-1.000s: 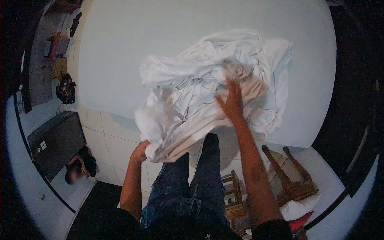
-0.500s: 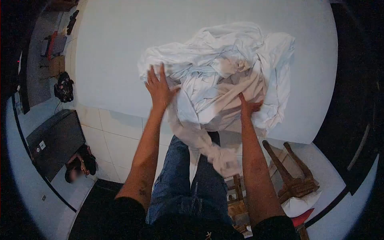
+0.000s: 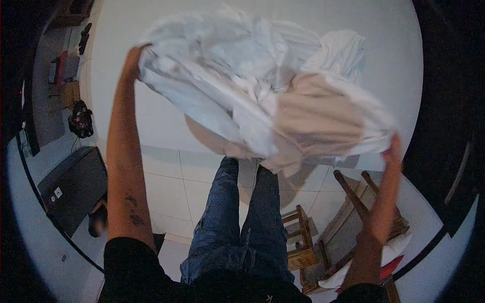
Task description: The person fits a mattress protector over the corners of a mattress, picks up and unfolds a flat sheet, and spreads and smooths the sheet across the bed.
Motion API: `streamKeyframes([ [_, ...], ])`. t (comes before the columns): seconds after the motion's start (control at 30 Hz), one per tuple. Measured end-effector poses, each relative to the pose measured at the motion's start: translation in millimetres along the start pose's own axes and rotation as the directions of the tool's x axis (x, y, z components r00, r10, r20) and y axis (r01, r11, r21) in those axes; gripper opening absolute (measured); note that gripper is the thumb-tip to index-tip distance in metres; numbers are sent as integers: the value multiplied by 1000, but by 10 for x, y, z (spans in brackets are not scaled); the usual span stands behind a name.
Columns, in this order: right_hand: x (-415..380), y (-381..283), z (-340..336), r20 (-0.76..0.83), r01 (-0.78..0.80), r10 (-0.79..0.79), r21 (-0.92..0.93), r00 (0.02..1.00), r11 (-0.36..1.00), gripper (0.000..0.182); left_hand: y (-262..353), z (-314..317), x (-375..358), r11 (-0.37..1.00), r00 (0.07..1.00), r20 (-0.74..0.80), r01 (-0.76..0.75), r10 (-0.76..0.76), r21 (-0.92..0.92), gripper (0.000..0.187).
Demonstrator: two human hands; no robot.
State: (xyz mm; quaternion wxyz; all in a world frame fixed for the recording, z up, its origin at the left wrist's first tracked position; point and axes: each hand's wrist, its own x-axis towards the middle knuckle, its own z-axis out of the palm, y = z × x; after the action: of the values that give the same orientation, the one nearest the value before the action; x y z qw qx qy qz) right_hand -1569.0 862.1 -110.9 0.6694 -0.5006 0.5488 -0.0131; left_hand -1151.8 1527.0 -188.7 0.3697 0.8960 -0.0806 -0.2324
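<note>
White and beige soft fabric (image 3: 321, 116) is hanging in a wide, wrinkled span between my two hands, partly over the pale, broad counter (image 3: 136, 116) and partly coming past its near edge. With my left hand (image 3: 135, 55) I am gripping the white far-left end, the fingers closing on it, though some are hiding from view. With my right hand (image 3: 392, 147) I am pinching the white right end; it is looking blurred, but the fingers seem to be closing.

As I am judging, the fabric is opening only in part: its two ends are standing well apart, while the middle is keeping many folds, and a white crumpled portion (image 3: 341, 50) is lying bunched behind my right side. No part is lying flat and smooth.

On the left, the counter is offering wide room. My right hand is working near its right edge, and the brown wooden chair (image 3: 299, 237) is standing below, between my jeans and right forearm.
</note>
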Motion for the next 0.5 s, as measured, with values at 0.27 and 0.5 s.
streamKeyframes([
  [0.27,317,-1243,-316,-23,483,-506,341,862,807,42,-166,610,-35,914,687,-611,366,-393,-177,89],
  [0.5,212,405,626,194,-159,134,116,972,981,45,411,3172,-1241,732,706,-203,673,-678,-103,103],
])
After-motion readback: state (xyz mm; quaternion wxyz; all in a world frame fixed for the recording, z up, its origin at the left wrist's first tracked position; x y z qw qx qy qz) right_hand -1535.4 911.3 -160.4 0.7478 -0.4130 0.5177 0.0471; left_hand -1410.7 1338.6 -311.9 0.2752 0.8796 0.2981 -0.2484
